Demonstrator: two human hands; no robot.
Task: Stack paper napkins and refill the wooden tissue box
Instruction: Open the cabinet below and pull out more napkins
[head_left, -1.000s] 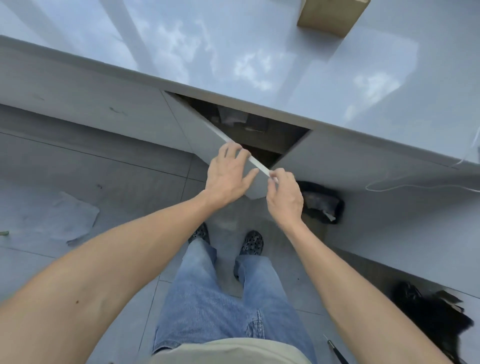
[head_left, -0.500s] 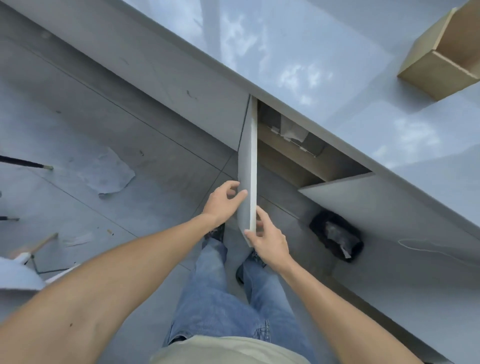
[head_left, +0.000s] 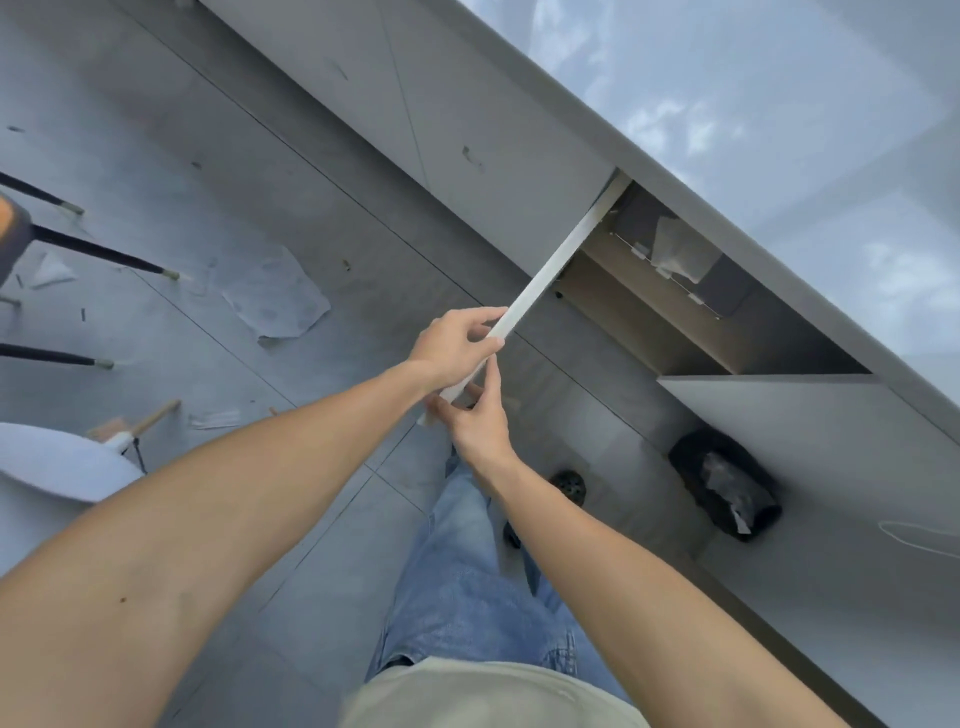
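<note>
Under bench (head_left: 779, 130), cabinet door (head_left: 550, 265) now swung wider than half-second ago; left hand (head_left: 452, 348) and right hand (head_left: 475, 421) both clamp its edge. Napkin supply (head_left: 675, 249) inside exposed, likely next reach.

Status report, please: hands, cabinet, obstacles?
Left hand and right hand both grip cabinet door edge. Door open. No napkins held. Black bin beside feet.

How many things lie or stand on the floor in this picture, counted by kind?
Paper scraps: 3
Dark chair legs: 3
Black bin bag: 1
Shoes: 1 seen, the other hidden
Total: 8
</note>
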